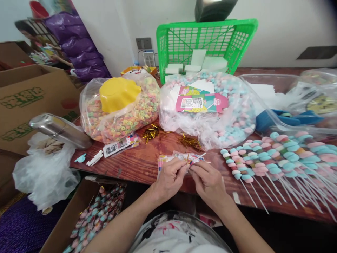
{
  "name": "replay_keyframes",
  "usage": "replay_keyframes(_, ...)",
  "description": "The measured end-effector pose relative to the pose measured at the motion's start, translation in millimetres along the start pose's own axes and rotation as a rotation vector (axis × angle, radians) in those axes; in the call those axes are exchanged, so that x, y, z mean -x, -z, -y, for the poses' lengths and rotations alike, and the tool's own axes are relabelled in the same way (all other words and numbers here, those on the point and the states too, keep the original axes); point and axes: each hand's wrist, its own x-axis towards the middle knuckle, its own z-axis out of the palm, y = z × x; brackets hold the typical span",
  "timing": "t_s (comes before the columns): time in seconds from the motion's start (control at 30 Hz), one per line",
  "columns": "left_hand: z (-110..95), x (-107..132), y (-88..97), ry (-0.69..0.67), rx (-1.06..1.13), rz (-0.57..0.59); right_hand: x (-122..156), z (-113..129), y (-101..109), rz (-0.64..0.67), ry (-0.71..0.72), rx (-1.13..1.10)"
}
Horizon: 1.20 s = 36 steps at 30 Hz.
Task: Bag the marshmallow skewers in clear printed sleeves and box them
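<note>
My left hand (171, 174) and my right hand (207, 177) meet at the front edge of the table, thumbs and fingers pinched together. Between their fingertips is a small coloured piece (191, 162), with thin strips sticking up beside it; it is too small to name. Under and behind the hands lie flat printed plastic wrappers (164, 160). To the right, many pink and blue marshmallow skewers (260, 158) lie in a row, white sticks pointing toward me. Gold tinsel ties (190, 141) are just beyond the hands.
A bag of cereal rings (123, 123) with a yellow scoop bowl (118, 92) and a bag of marshmallows (234, 116) stand behind. Further back is a green basket (207, 26). A steel flask (60, 130) lies left; a box of finished skewers (94, 214) sits below. Another person (39, 38) is far left.
</note>
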Motion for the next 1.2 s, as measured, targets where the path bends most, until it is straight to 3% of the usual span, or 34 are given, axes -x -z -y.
replay_keyframes(0.1,-5,-2,-5.3,0.017,0.039,-0.005,1,3,-2,-0.014,-0.123,-0.136)
replay_keyframes(0.2,-9,-4,-6.2,0.035,0.074,0.017,2,3,-3,0.057,-0.333,-0.42)
replay_keyframes(0.27,-12,-5,-4.3,0.085,0.132,0.057,6,0,-5,0.138,-0.395,-0.552)
replay_keyframes(0.33,-15,-5,-0.5,0.195,0.267,0.132,9,-3,-3,0.233,-0.371,-0.61)
replay_keyframes(0.4,-19,-3,4.5,0.394,0.453,0.249,10,-4,5,0.33,-0.337,-0.656)
replay_keyframes(0.47,-22,-3,9.8,0.616,0.626,0.389,9,-2,18,0.387,-0.225,-0.562)
replay_keyframes(0.53,-25,-2,14.5,0.782,0.761,0.544,5,3,34,0.383,0.024,-0.311)
replay_keyframes(0.63,-27,-2,19.3,0.923,0.933,0.76,-1,12,54,0.311,0.5,0.055)
replay_keyframes(0.73,-31,-4,22.2,1.006,1.03,0.934,-6,22,68,0.26,0.758,0.107)
replay_keyframes(0.87,-33,-6,23.9,0.969,1.04,1.131,-10,30,74,0.296,0.784,-0.04)
replay_keyframes(1.03,-29,-9,22.4,0.932,0.997,1.251,-4,32,67,0.286,0.71,-0.093)
replay_keyframes(1.2,-32,-14,21.2,0.843,0.87,1.378,-2,36,62,0.314,0.779,-0.064)
